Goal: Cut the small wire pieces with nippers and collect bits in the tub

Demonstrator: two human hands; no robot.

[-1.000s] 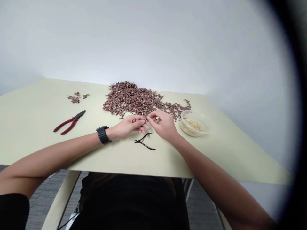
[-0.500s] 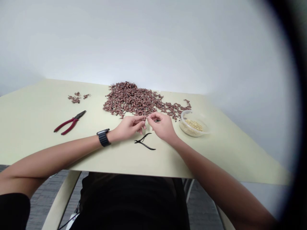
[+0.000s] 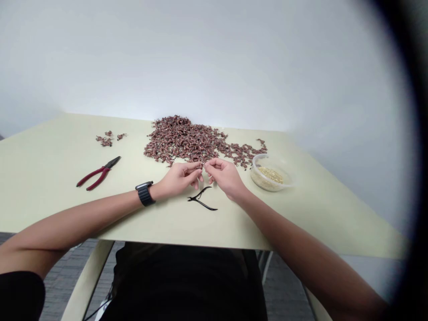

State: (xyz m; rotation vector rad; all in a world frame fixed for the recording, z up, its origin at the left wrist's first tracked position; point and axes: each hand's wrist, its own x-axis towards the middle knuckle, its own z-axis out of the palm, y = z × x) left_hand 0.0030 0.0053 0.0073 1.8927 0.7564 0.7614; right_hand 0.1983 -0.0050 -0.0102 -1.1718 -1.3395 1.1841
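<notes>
My left hand (image 3: 182, 177), with a dark watch at its wrist, pinches a small brown piece (image 3: 201, 165) between thumb and forefinger. Fingertips close together, my right hand (image 3: 225, 177) meets it from the right; whatever its pinch holds is too small to make out. Just behind both hands lies a big heap of small reddish-brown pieces (image 3: 183, 138), perhaps tiny animal figures. Black cuticle nippers (image 3: 202, 199) rest on the table in front of the hands, jaws pointing left. To the right stands a clear round tub (image 3: 256, 178) with small gold-coloured bits (image 3: 271, 174) inside.
Red-handled pliers (image 3: 98, 174) lie on the left of the pale yellow table (image 3: 160, 227). Beyond them sits a small group of brown pieces (image 3: 106, 141). A white wall (image 3: 200, 58) rises behind the table's back edge.
My right hand's fingers have shifted slightly, and its lower fingers show more below the pinch. The left hand keeps its hold. The whole view has moved very slightly.
</notes>
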